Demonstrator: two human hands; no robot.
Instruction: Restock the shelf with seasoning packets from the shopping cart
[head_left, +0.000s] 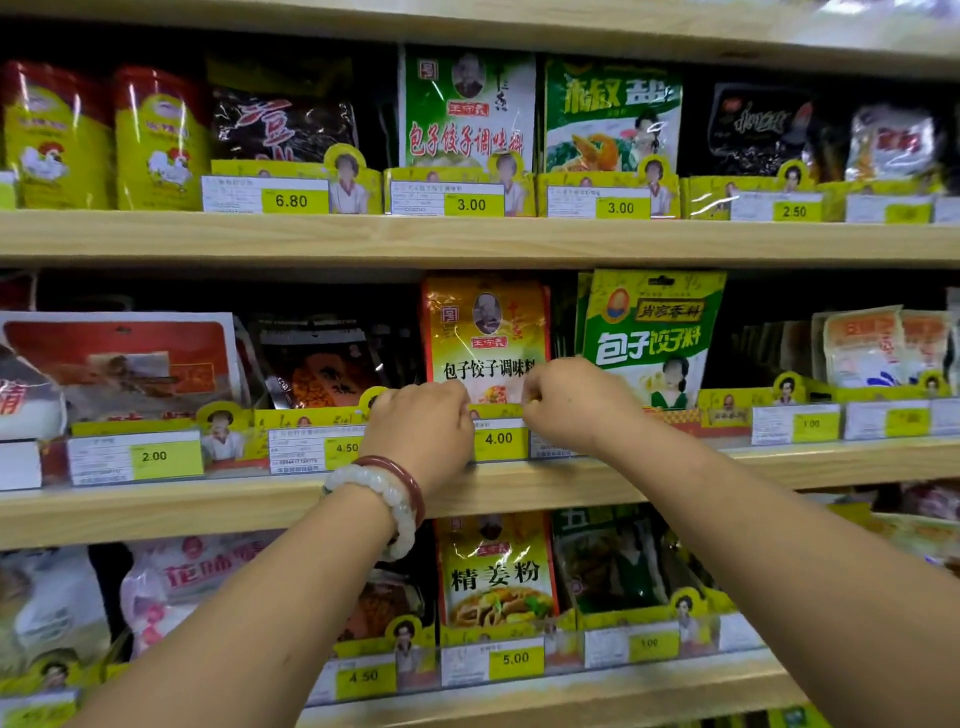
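A yellow-and-red seasoning packet (485, 332) stands upright in its slot on the middle shelf (519, 491), above a 4.00 price tag (498, 439). My left hand (421, 426), with two bracelets on its wrist, holds the packet's lower left edge with curled fingers. On the other side my right hand (569, 402) pinches the lower right edge. The packet's bottom is hidden behind both hands and the yellow tray front. The shopping cart is out of view.
A green packet (649, 332) stands just right of the held one, and dark packets (317, 369) to its left. The upper shelf (467, 236) and the lower shelf (519, 691) carry rows of packets, cans and price tags.
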